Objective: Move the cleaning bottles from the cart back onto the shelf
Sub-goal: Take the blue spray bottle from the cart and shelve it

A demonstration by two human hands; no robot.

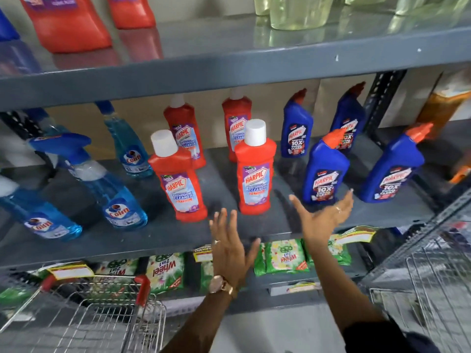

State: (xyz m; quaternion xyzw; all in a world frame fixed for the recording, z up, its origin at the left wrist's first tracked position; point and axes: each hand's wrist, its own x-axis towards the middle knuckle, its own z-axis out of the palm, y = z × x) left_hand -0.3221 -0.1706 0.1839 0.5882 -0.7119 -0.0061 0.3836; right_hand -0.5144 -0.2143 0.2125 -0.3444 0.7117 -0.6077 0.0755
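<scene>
On the grey middle shelf (178, 238) stand several bottles: blue Colin spray bottles (107, 189) on the left, red Harpic bathroom cleaners (254, 171) in the middle, blue Harpic bottles (325, 174) on the right. My left hand (229, 245) is open with fingers spread, just in front of the shelf edge below the red bottles. My right hand (323, 217) is also open, palm up, close to the base of a blue Harpic bottle without holding it. The wire cart (96, 314) with red handle ends sits at the lower left; I see no bottle inside it.
The upper shelf (229, 62) carries red bottles and pale yellow liquid bottles. Green Wheel detergent packets (165, 273) lie on the lower shelf. A wire rack (433, 276) stands at the right. Orange bottles (443, 108) sit in the neighbouring bay.
</scene>
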